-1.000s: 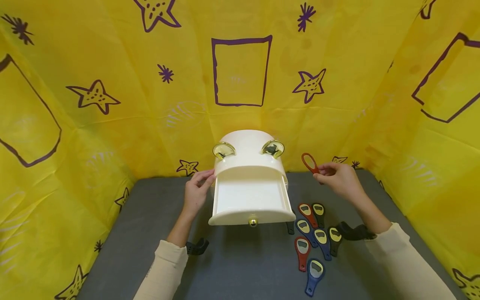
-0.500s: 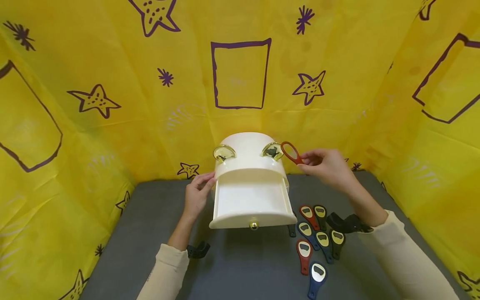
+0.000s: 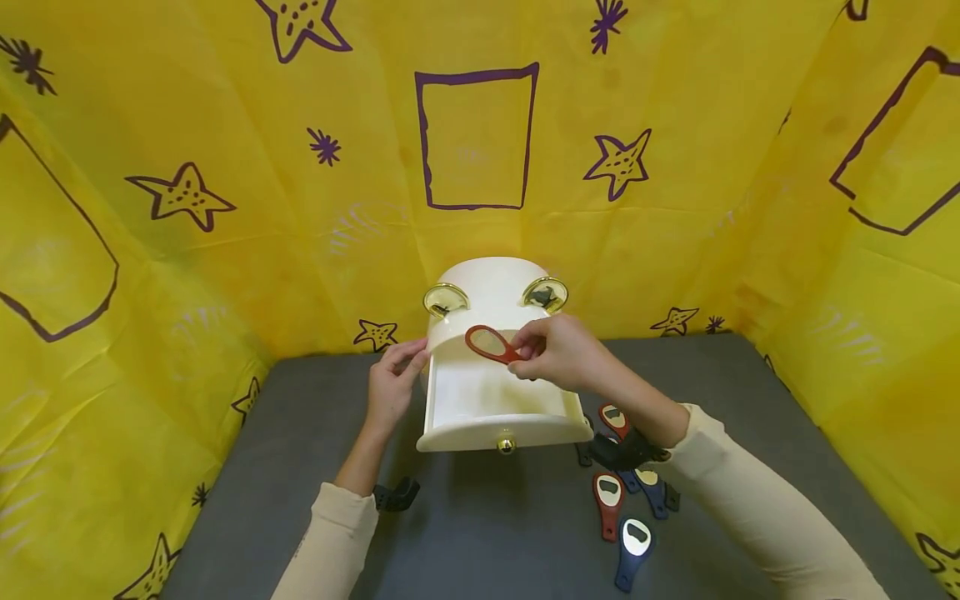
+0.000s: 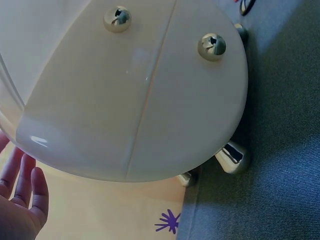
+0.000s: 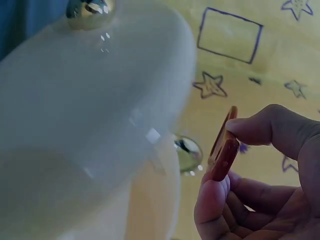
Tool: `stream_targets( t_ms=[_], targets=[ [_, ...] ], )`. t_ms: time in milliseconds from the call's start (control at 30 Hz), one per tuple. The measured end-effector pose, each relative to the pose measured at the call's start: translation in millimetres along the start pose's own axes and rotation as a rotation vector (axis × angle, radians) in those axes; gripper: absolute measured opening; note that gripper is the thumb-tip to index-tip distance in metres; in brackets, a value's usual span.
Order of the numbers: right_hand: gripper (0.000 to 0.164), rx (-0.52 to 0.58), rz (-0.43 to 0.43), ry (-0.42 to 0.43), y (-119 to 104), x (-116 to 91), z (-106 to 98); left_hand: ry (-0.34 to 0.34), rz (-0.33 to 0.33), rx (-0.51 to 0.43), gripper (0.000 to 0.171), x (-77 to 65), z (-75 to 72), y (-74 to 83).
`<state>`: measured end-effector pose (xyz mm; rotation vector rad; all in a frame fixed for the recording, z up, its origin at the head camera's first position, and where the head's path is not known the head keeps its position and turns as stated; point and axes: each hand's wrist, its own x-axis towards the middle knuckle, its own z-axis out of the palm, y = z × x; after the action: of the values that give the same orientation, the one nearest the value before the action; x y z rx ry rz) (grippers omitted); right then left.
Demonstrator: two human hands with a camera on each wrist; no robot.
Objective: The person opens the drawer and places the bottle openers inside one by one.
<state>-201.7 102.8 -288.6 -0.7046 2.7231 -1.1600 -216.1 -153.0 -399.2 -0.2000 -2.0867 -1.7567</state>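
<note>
My right hand (image 3: 558, 354) pinches a red bottle opener (image 3: 487, 343) by its handle, holding it over the pulled-out upper drawer (image 3: 502, 433) of a cream box (image 3: 491, 292). In the right wrist view the thumb and fingers grip the opener (image 5: 223, 155) nearly edge-on. My left hand (image 3: 392, 385) rests its fingertips against the box's left side; its fingers (image 4: 25, 180) show relaxed at the edge in the left wrist view. The drawer front has a gold knob (image 3: 507, 446), and its visible inside is white, partly hidden by my right hand.
Several red, blue and black bottle openers lie on the dark grey table (image 3: 465, 533), right of the box, including a blue opener (image 3: 634, 550) and a red opener (image 3: 607, 504). My right forearm covers some. Gold rings (image 3: 545, 294) stand atop the box, close before the yellow cloth wall (image 3: 480, 150).
My right hand has carried the red bottle opener leftward, from beside the box to over the drawer. My left hand has stayed at the box's side.
</note>
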Motion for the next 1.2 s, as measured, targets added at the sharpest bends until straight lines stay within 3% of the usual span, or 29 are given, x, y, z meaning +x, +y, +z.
stream_targets(
  t_ms=[467,633,767,967,1200],
  targets=[
    [0.006,-0.128,0.037,-0.174,3,33,46,0.025,0.016,-0.002,0.025,-2.0,-0.7,-2.5],
    [0.011,-0.209,0.017,-0.192,4,37,59,0.034,0.015,-0.023,0.025,-1.9,-0.6,-4.5],
    [0.010,-0.168,0.022,-0.190,4,37,65,0.028,0.009,-0.036,0.025,-1.8,0.1,-6.7],
    [0.030,0.007,0.056,-0.176,10,33,53,0.026,0.010,-0.028,0.025,-1.4,1.2,-5.8],
    [0.021,0.069,0.025,-0.098,25,11,21,0.024,0.016,-0.014,0.025,-0.5,1.9,-4.8]
  ],
)
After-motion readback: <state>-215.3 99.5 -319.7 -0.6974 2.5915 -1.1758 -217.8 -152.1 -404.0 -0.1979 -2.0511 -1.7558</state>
